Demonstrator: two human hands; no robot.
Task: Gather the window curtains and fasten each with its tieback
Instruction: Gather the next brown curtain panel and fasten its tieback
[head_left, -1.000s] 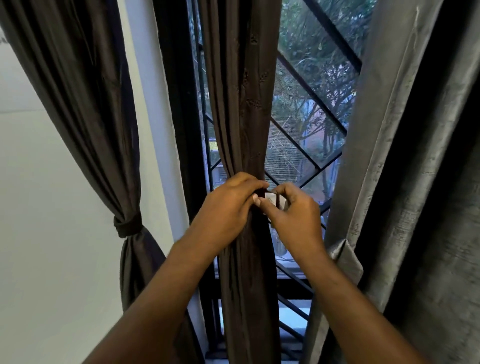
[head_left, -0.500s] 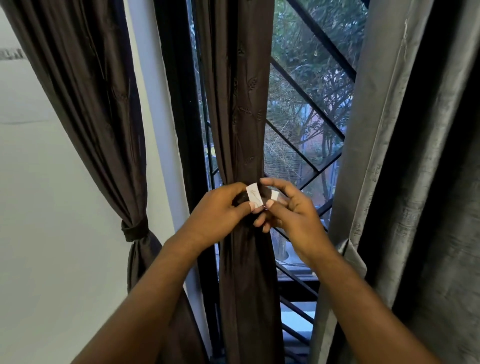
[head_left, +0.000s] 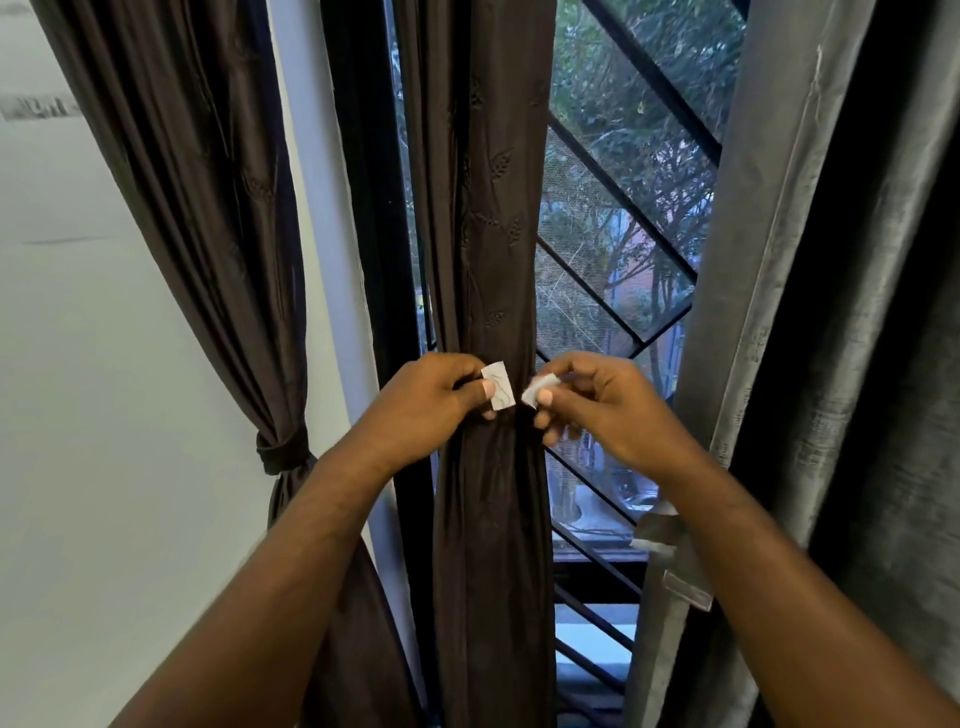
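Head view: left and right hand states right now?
Left hand: closed, pinching the tieback's left white tab.
Right hand: closed, pinching the right white tab. The tabs are apart, not joined.

Forearms stretched forward, left hand (head_left: 431, 400) grip pinched on tieback tab (head_left: 497, 388), right hand (head_left: 608, 410) pinched on other tab (head_left: 540, 388), hands held just apart

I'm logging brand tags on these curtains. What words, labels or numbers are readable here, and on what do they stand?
No readable text anywhere.
Left tab, pinched by the left hand: only a dark squiggle, no letters.
Right tab, pinched by the right hand: no marking shows.
Dark smudge on the wall: too blurred to read.
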